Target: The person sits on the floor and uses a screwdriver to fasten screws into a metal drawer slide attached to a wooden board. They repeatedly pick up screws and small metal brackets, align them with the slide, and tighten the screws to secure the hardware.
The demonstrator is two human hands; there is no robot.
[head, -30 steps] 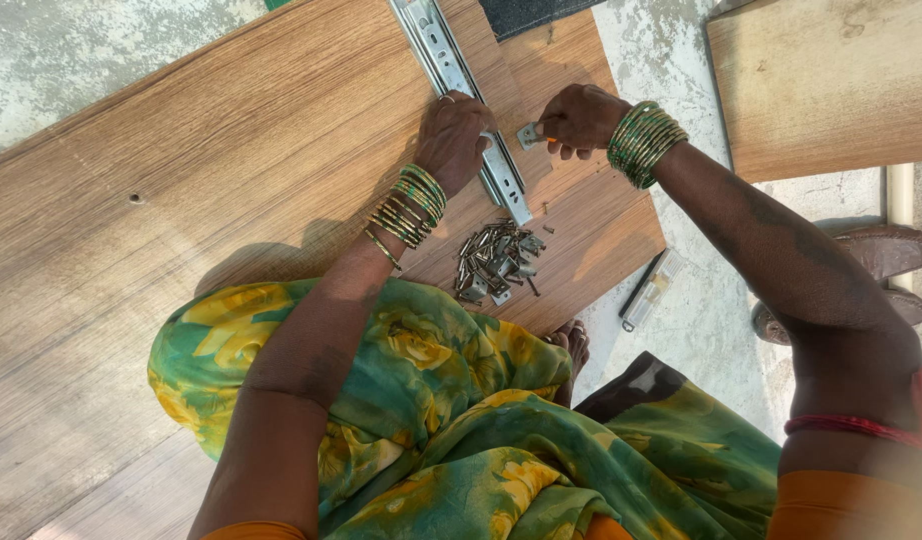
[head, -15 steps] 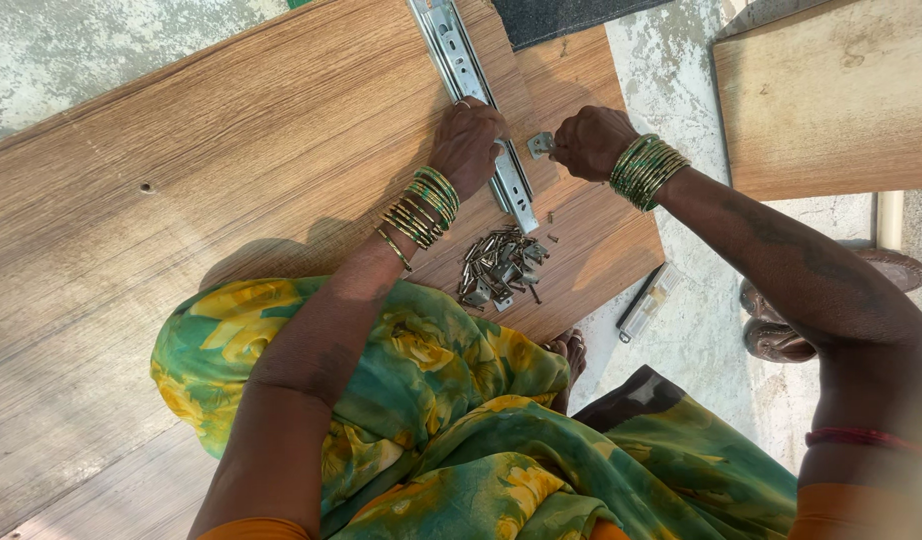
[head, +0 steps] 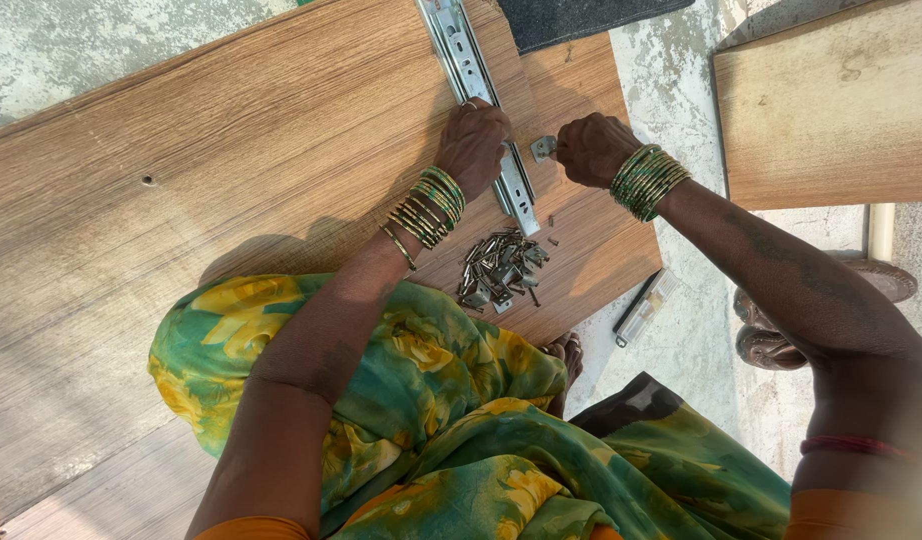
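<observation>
A long metal drawer slide (head: 468, 62) lies along a wood-grain board (head: 201, 150). My left hand (head: 474, 143) rests palm down on the slide's near half, fingers curled over it. My right hand (head: 593, 147) is closed just to the right of the slide, pinching a small metal bracket (head: 544, 148) that sticks out between thumb and fingers. Green and gold bangles ring both wrists. A heap of screws and small metal fittings (head: 499, 266) lies on the board just below the slide's near end.
A second wooden panel (head: 831, 100) lies at the upper right. On the concrete floor to the right are a slim clear-and-black tool (head: 644, 307) and a sandal (head: 781, 330). A dark mat (head: 571, 18) sits at the top. My green and yellow patterned clothing (head: 451, 420) fills the foreground.
My right hand has shifted slightly down and left with the bracket, closer to the slide. My left hand has stayed on the slide.
</observation>
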